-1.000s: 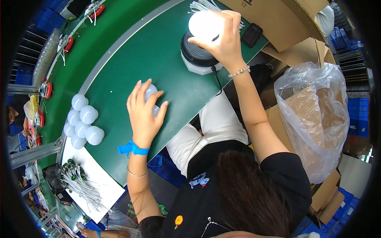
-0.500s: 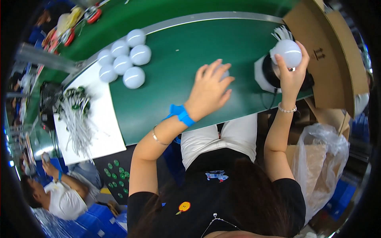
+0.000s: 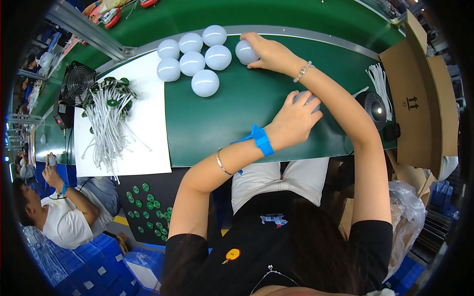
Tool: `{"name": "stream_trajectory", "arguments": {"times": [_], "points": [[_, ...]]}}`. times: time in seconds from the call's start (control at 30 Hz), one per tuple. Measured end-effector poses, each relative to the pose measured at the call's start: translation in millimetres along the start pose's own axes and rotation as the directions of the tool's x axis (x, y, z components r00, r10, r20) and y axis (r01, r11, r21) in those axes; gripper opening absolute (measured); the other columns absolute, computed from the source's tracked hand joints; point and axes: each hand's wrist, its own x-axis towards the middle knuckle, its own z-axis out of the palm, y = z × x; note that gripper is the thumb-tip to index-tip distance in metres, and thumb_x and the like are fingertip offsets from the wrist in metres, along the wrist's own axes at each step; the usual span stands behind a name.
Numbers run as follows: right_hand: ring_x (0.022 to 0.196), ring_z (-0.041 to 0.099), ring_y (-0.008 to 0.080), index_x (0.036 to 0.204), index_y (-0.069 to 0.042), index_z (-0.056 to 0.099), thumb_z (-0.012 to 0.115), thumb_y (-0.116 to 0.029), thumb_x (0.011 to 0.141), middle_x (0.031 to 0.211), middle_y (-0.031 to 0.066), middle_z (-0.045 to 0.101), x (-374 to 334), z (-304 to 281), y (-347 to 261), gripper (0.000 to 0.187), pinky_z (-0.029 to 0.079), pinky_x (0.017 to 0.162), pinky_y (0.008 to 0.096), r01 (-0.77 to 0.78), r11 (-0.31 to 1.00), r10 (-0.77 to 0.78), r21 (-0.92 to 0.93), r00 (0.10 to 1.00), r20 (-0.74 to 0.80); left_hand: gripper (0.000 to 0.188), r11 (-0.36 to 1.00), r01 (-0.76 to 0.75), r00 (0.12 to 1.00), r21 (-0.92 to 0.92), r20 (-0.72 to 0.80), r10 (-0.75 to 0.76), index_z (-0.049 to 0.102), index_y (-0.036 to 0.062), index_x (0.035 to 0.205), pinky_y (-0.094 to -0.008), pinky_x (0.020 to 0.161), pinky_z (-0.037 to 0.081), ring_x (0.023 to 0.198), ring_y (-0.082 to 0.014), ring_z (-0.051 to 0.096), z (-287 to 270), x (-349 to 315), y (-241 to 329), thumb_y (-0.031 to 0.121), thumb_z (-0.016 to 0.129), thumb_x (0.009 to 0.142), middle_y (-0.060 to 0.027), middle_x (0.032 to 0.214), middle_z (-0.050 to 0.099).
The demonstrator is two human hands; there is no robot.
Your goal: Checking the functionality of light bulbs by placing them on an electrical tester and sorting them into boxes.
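Observation:
My right hand (image 3: 276,55) reaches across to the far middle of the green table, its fingers curled round a white globe bulb (image 3: 246,52). That bulb is just right of a cluster of several similar white globe bulbs (image 3: 205,83). Nearer to me, my left hand (image 3: 292,121) is curled over another globe bulb (image 3: 307,100), which its fingers partly hide. A blue band circles the left wrist. Beneath my right forearm, at the table's right side, stands a round black device (image 3: 371,109) with a bright spot on its face.
White wires with green discs (image 3: 108,111) lie heaped on a white sheet (image 3: 148,118) at left, beside a black fan (image 3: 79,83). More white strips (image 3: 379,89) lie by an open cardboard box (image 3: 419,103). Green discs (image 3: 150,197) dot a black surface below. A person (image 3: 74,212) sits far left.
My right hand has carried its globe bulb from above the black device leftward to beside the cluster. My left hand stays over its bulb. The whole view has shifted.

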Motion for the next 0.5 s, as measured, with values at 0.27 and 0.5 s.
{"name": "stream_trajectory", "arguments": {"times": [0.27,0.5], "points": [[0.097,0.059,0.0374,0.133,-0.006,0.031,0.077,-0.029,0.071,0.129,0.0182,0.046,8.4,0.8,0.4,0.080,0.051,0.080,0.0427,0.063,0.994,-0.069,-0.093,0.995,-0.067,0.033,0.999,0.009,1.000,-0.046,0.027,-0.008,0.065,0.0057,0.099,-0.0476,0.099,0.033,0.123,-0.0313,0.039,-0.6,3.0,-2.4,-0.001,0.057,0.067,-0.0128,0.122,0.048],[0.108,0.054,0.0300,0.113,0.001,0.056,0.073,-0.013,0.075,0.120,0.0184,0.053,-44.3,-68.5,-40.8,0.044,0.042,0.094,0.0372,-0.027,0.854,0.315,0.520,0.822,-0.475,0.060,0.986,0.074,0.996,-0.147,-0.039,-0.080,0.045,0.0010,0.124,-0.0488,0.099,0.036,0.125,-0.0403,0.037,-1.7,7.4,-14.2,-0.003,0.055,0.065,-0.0187,0.125,0.045]]}}
